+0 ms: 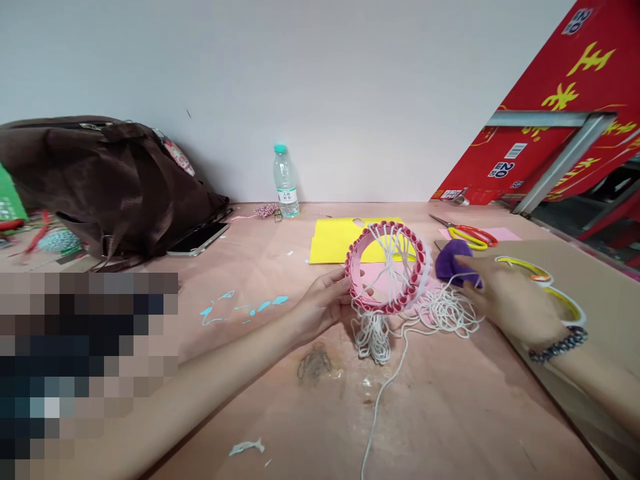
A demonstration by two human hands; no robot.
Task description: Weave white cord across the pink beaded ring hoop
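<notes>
My left hand (330,297) is closed on a pink ring (351,267) edged with small rolled tubes, its thumb at the outside and fingertips showing inside. White string (393,250) crosses the ring's opening in several strands. A looped bundle of string (374,339) hangs below the ring, and a loose tangle (447,312) lies to its right. My right hand (513,297), slightly blurred, is beside the tangle with its fingers curled; a strand of the string runs up to them. Just behind those fingers lies a purple, soft-looking piece (453,261).
Yellow sheets (330,240) lie behind the ring, near red-and-yellow scissors (473,235). White-and-yellow rings (567,307) sit by my right wrist. At the back stand a water bottle (285,183) and, left, a brown bag (140,180) with a phone (200,240). A metal frame (565,167) borders the right.
</notes>
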